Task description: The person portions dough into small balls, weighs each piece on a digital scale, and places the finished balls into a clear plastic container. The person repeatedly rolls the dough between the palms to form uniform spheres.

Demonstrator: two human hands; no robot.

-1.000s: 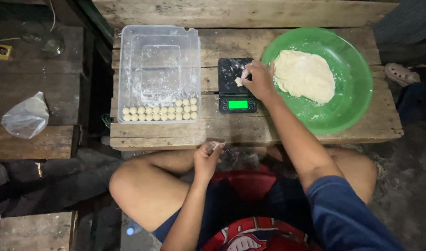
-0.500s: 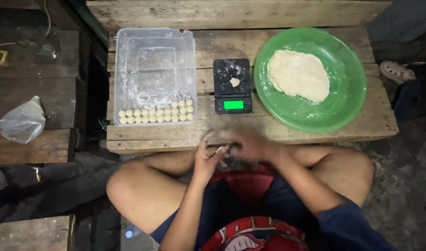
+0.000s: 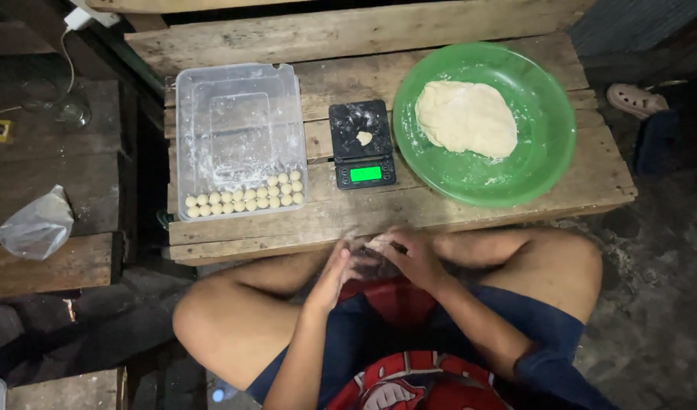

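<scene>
My left hand and right hand press palm to palm around a small dough piece at lower centre, the clear tray of dough balls lying up-left, nearer my left.

Shirt: red front with a large printed graphic in white and dark outlines, seen at the bottom edge of the view.
Sleeves: dark blue, short, ending above the elbows.
Forearms: bare, no watch or bands visible.
Left hand: bare, no glove.
Right hand: bare, no glove.
Legs: bare at knees and thighs.
</scene>
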